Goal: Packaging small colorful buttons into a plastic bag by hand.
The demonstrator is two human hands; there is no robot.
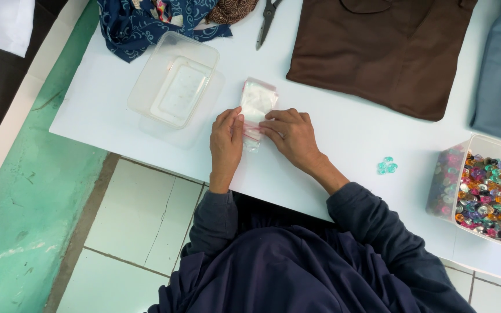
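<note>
- Our left hand (226, 139) and right hand (290, 134): fingertips pinched on a stack of small clear plastic bags (256, 110), lying mid-table (331, 139).
- Left of it: clear plastic container (172, 81).
- Right: a few teal beads (387, 166); tub of mixed coloured beads (488, 194).
- Far edge: scissors (267, 20), brown cloth (384, 49), blue patterned fabric (140, 23).

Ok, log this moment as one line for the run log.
left hand: on clear plastic bags | right hand: on same bags | bags flat on white table | teal beads lie loose, right
</note>
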